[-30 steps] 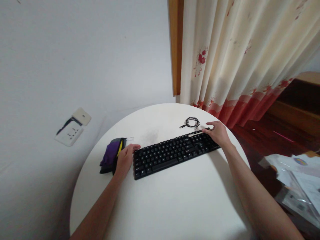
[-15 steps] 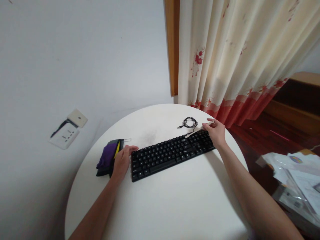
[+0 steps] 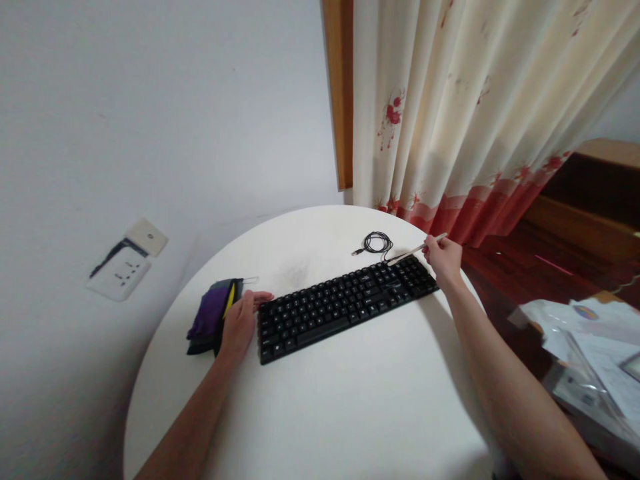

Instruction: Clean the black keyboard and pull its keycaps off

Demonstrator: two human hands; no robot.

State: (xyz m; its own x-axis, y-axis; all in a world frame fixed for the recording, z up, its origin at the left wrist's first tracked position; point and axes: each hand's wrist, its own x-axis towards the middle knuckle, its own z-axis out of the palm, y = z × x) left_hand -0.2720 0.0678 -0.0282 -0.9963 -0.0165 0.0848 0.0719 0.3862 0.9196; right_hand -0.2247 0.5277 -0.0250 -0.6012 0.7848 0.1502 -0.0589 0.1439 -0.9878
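Observation:
A black keyboard [image 3: 345, 303] lies slanted across the white round table, its right end farther from me. My right hand [image 3: 444, 259] is closed around a slim off-white stick-like tool [image 3: 413, 253]. The tool's far end rests on or just over the keyboard's top edge, right of the middle; I cannot tell whether it has bristles. My left hand [image 3: 241, 327] is at the keyboard's left end, fingers stretched out by its top left corner. Just left of that hand lies a folded purple and dark cloth bundle [image 3: 213, 313] with a yellow strip.
The keyboard's coiled black cable [image 3: 379, 242] with its USB plug lies behind it on the table [image 3: 320, 413]. A wall socket [image 3: 120, 272] is at left. A floral curtain [image 3: 450, 133] hangs behind, and plastic bags with papers [image 3: 585, 347] sit at right.
My right hand has shifted right and turned, so the tool now looks thinner and its tip lies farther right along the keyboard's top edge. My left hand stays at the left end.

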